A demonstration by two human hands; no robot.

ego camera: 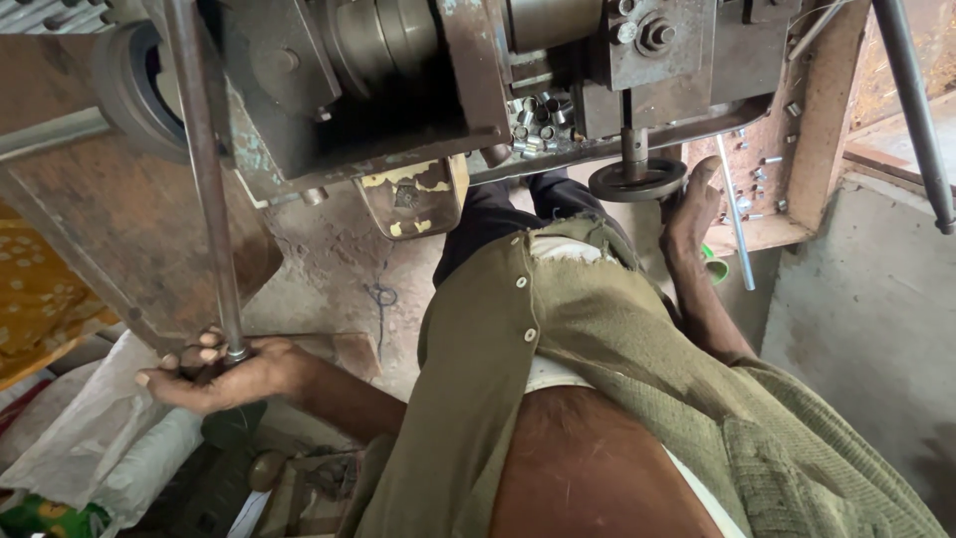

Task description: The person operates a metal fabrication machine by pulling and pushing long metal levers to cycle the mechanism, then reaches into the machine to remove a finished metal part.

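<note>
Rod (204, 179) feeding, lower left | left hand (224, 374) fingers clamping its end | right hand (689, 214) fingers resting open against handwheel (637, 180) | next: careful turning.

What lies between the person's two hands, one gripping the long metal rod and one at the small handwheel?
In the head view, between left hand and right hand lies the person's own body in an olive cardigan.

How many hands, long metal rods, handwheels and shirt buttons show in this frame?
Hands: 2, left hand gripping a rod, right hand at the handwheel
Long metal rods: 3, counting and
Handwheels: 1
Shirt buttons: 2
Total: 8
</note>
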